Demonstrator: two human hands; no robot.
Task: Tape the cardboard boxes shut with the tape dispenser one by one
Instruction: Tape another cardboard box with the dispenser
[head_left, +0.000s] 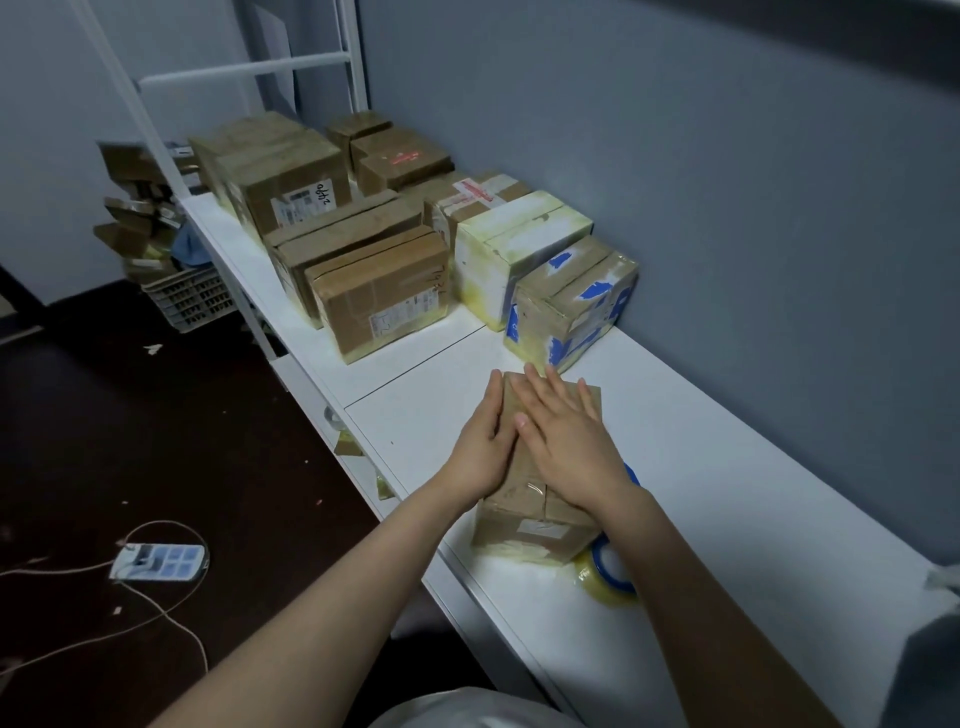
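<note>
I see left hand (480, 447) and right hand (569, 441) flat, fingers straight, gripping nothing, pressing top of small brown cardboard box (519, 500); blue-cored clear tape roll (617, 583) just beside it.

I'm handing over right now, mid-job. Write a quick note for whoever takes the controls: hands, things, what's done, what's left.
Left hand and right hand: both open, flat on top of the small box near the table edge.
Tape roll: on the table right of that box, unheld.
Done: clear tape shows on this box's top seam.
Left: other boxes farther along the table; which need tape, cannot tell.
</note>
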